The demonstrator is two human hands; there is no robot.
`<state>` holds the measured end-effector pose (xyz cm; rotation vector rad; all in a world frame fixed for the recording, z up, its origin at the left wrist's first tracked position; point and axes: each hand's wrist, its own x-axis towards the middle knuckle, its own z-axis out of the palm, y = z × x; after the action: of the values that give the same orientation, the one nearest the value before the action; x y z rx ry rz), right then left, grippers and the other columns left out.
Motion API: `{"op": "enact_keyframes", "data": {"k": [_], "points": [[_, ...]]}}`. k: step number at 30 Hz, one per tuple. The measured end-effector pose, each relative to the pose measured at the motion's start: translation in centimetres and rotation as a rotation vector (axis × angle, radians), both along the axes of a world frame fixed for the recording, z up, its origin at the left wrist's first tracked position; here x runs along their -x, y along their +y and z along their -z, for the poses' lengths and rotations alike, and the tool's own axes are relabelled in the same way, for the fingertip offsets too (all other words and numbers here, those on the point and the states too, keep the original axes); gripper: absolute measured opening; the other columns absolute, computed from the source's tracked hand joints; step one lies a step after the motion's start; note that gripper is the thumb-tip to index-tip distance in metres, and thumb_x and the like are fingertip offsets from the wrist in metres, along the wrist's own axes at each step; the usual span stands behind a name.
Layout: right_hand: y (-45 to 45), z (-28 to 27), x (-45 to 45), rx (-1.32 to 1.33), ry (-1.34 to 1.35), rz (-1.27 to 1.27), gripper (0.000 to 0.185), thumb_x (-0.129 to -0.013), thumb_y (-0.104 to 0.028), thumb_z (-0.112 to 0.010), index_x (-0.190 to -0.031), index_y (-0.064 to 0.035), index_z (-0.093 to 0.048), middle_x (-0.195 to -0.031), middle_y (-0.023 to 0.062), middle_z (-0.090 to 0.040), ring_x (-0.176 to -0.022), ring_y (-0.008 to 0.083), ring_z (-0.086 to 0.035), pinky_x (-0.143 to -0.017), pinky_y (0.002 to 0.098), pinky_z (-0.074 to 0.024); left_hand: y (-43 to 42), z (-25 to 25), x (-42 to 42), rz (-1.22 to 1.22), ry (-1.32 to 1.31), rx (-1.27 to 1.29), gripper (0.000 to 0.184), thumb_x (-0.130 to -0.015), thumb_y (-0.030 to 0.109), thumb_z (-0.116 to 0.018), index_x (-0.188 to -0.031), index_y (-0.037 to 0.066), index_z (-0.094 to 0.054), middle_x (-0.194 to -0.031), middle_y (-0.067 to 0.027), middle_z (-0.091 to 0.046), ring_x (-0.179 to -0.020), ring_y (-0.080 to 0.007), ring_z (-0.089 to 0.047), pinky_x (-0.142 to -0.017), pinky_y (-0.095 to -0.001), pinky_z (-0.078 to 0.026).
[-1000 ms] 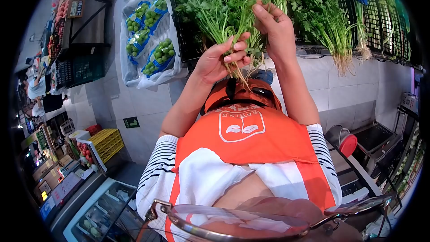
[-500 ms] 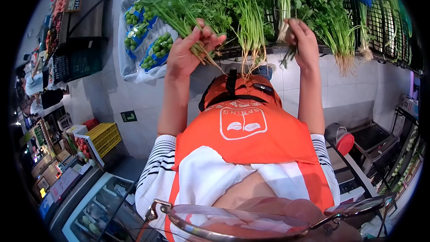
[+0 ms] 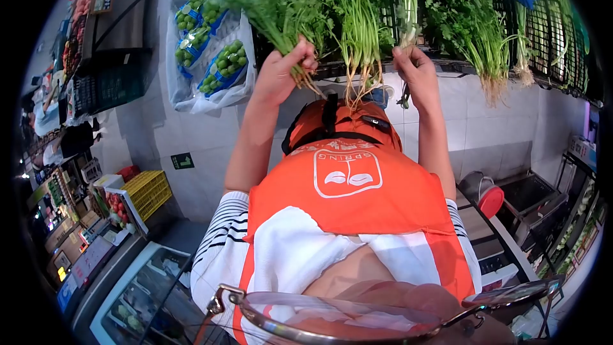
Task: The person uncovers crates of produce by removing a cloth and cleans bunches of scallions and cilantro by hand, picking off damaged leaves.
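My left hand (image 3: 281,78) is closed around the lower stems of a bunch of cilantro (image 3: 273,29), its leaves pointing up and blurred, its pale roots hanging below the fist. My right hand (image 3: 419,78) pinches a limp dark green sprig (image 3: 404,96) that dangles below the fingers. Just above that hand lie scallions (image 3: 406,0) with white ends. Between the hands, another bunch of leafy greens with long stems (image 3: 361,38) hangs its roots over the display edge. More leafy greens (image 3: 469,25) lie right of my right hand.
A white-lined crate (image 3: 246,48) holds packs of green fruit (image 3: 228,64) on the left. Black mesh crates (image 3: 555,38) stand at the right. My orange apron (image 3: 348,211) is close to the display edge. A yellow crate (image 3: 148,193) and a red-lidded bucket (image 3: 490,201) stand farther back.
My left hand has moved slightly right and down with the cilantro, and its fingers have closed tighter. My right hand has moved left and a little down with the dark sprig.
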<state>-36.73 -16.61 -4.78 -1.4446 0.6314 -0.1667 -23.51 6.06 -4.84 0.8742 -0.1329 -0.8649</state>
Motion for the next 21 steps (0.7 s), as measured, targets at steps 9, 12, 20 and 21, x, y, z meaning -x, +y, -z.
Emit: {"op": "enact_keyframes", "data": {"k": [9,12,20,21], "points": [[1.4,0.5,-0.9,0.228,0.001,0.018,0.02,-0.076,-0.018,-0.069,-0.082,-0.002,-0.058,-0.063,-0.0042,-0.049,-0.056,0.0027,-0.041,-0.05,0.0172,-0.0328,-3.8,3.7,-0.3,0.137,-0.799,-0.859,0.036,-0.078,0.032,-0.064,-0.092,-0.001,-0.061,-0.079,-0.0111,-0.063,-0.072,-0.0192,-0.059,-0.067,-0.0294,-0.045],[1.8,1.0,-1.0,0.286,-0.008,0.041,0.021,-0.075,-0.018,-0.07,-0.082,-0.0021,-0.058,-0.063,-0.0041,-0.05,-0.056,0.0032,-0.042,-0.05,0.0176,-0.0339,-4.7,3.3,0.0,0.142,-0.782,-0.74,0.036,-0.072,0.031,-0.069,-0.086,-0.002,-0.061,-0.072,-0.0119,-0.062,-0.065,-0.0209,-0.058,-0.063,-0.0316,-0.045],[1.4,1.6,-0.8,0.269,-0.002,0.085,0.021,-0.074,-0.019,-0.07,-0.079,-0.0023,-0.059,-0.063,-0.004,-0.05,-0.058,0.0044,-0.043,-0.053,0.019,-0.0351,-3.6,2.8,-0.8,0.034,-0.57,-0.524,0.027,-0.077,0.021,-0.065,-0.087,-0.003,-0.059,-0.079,-0.0083,-0.062,-0.071,-0.0145,-0.058,-0.068,-0.0273,-0.044],[1.3,1.5,-0.7,0.259,0.001,0.091,0.02,-0.074,-0.019,-0.07,-0.079,-0.0025,-0.059,-0.063,-0.004,-0.05,-0.058,0.0044,-0.043,-0.053,0.0191,-0.0351,-3.2,2.2,-0.9,0.118,-0.447,-0.492,0.022,-0.08,0.016,-0.06,-0.089,-0.004,-0.058,-0.085,-0.0109,-0.062,-0.076,-0.0148,-0.059,-0.073,-0.0279,-0.044]]}}
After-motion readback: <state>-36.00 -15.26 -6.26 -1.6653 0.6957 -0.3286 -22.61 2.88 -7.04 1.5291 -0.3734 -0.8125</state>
